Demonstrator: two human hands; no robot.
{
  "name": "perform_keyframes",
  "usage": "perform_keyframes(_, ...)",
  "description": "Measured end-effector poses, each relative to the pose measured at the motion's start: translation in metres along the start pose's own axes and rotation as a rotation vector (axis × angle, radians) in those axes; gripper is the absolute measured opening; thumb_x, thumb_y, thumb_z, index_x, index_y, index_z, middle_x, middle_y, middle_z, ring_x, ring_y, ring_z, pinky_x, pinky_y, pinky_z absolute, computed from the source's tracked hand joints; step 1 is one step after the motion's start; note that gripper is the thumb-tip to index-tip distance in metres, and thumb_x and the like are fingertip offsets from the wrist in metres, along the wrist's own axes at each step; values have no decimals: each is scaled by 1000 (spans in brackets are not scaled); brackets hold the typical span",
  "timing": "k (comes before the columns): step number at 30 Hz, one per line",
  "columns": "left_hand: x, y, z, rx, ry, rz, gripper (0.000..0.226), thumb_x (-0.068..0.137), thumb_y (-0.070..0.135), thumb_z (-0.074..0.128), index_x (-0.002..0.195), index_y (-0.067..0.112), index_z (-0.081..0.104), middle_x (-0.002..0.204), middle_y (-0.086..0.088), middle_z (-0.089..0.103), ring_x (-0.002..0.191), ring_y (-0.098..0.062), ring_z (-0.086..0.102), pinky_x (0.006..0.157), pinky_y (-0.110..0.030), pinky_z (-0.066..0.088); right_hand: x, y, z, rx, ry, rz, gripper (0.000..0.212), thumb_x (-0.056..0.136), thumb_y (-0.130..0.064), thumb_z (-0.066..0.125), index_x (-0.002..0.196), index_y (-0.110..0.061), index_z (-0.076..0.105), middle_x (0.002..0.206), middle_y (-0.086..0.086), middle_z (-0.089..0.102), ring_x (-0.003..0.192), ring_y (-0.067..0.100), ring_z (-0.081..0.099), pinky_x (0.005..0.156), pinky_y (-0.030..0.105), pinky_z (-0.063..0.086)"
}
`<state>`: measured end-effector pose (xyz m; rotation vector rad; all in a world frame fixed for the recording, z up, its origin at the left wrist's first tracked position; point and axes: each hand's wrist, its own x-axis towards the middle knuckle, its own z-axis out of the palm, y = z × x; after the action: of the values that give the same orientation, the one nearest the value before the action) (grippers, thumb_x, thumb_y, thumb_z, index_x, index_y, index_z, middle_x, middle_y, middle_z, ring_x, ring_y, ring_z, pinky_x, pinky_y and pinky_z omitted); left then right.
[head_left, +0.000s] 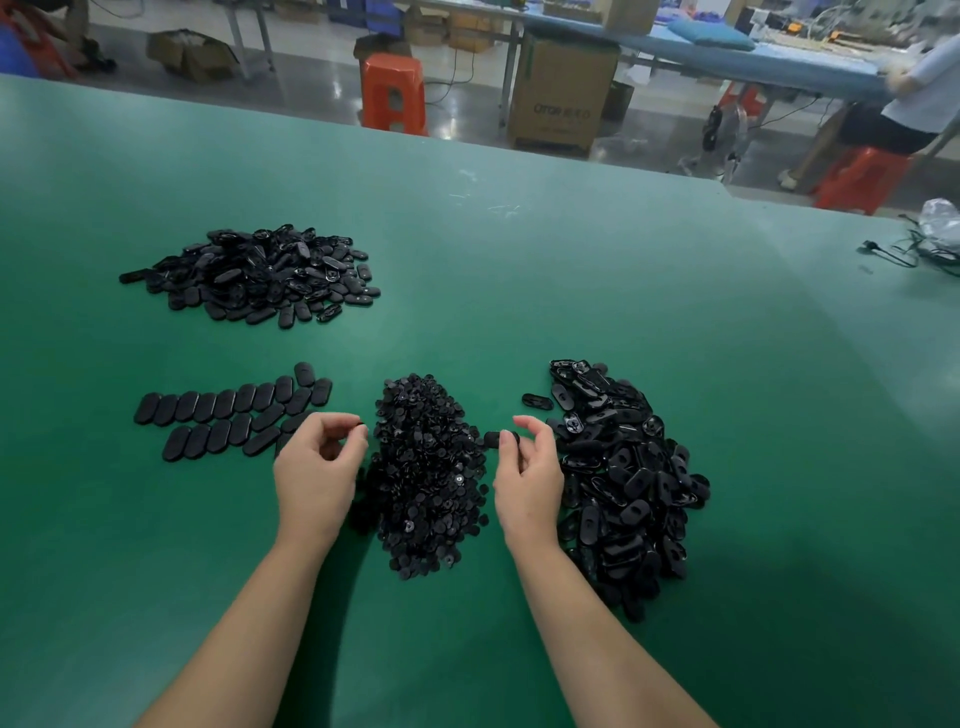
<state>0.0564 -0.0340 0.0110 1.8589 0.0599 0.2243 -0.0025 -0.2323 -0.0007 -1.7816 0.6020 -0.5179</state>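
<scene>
A heap of small round black discs (428, 478) lies on the green table between my hands. My left hand (317, 467) hovers at the heap's left edge and pinches one small black disc (360, 429) in its fingertips. My right hand (527, 475) is on the heap's right side and holds a black oval shell (496, 440) between thumb and fingers. To the right lies a big heap of black oval shells (623, 483). Two neat rows of oval pieces (234, 415) are laid out flat at the left.
Another pile of black oval parts (254, 275) sits farther back on the left. The green table (519, 270) ends at a far edge with red stools (392, 93), a cardboard box (561, 93) and a seated person (909, 93) beyond. Cables and a plastic bag (935, 234) lie far right.
</scene>
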Motion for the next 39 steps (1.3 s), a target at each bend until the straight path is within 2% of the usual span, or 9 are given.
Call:
perform_keyframes(3,-4,17,17,-106,-53,-5,19,90,11,72,91,30,74,81,10,73,74,-5,64,70,-19,54,0,-3,0,5,-11,22,11,105,-28,52,114,-32,56,74,2,65,61,16,55,64,46,52)
perform_keyframes(8,-10,38,42,-294,-171,-85,18,91,10,72,95,27,78,65,7,67,52,-7,51,53,-16,45,-1,-4,0,-15,-4,36,17,106,-31,49,117,-26,61,92,1,71,77,28,66,74,50,57)
perform_keyframes(11,-12,44,52,-354,-237,-106,17,92,7,71,92,23,77,73,-1,74,44,-11,46,46,-19,42,-1,-6,1,-13,13,45,18,107,-30,47,110,-21,62,94,3,71,83,32,67,77,53,56)
perform_keyframes(14,-15,46,59,-319,-276,-100,16,90,9,73,86,23,77,64,8,67,45,-6,45,46,-15,39,0,-5,1,-13,25,51,18,107,-30,44,102,-22,59,88,4,70,78,30,66,74,51,55)
perform_keyframes(16,-16,46,63,-281,-301,-99,15,89,10,74,85,24,78,61,14,63,47,-1,47,49,-11,38,0,-3,1,-21,36,41,19,108,-29,42,97,-24,57,83,-1,71,73,18,65,71,42,54)
perform_keyframes(18,-17,46,67,-245,-333,-101,16,90,8,74,84,23,77,57,12,62,46,-4,48,48,-14,40,1,-2,1,-30,44,22,20,108,-26,42,95,-26,57,76,-6,70,65,2,59,67,31,48)
perform_keyframes(22,-21,47,75,-182,-368,-103,13,92,9,71,87,21,75,50,5,59,42,-11,48,47,-20,42,1,-2,1,-20,43,23,21,108,-22,41,93,-27,56,74,-5,68,65,0,60,64,21,44)
perform_keyframes(29,-27,46,87,-141,-383,-156,16,91,3,68,95,18,71,71,0,71,42,-13,51,44,-22,43,3,-1,2,29,26,60,21,105,-15,41,106,-24,61,90,-1,68,77,16,57,76,37,48)
perform_keyframes(39,-23,56,97,-274,-381,-375,6,89,-3,70,89,3,73,68,-9,74,40,-12,48,43,-25,46,2,-2,2,42,0,80,22,104,-15,43,112,-24,62,89,-3,63,79,17,55,76,38,48)
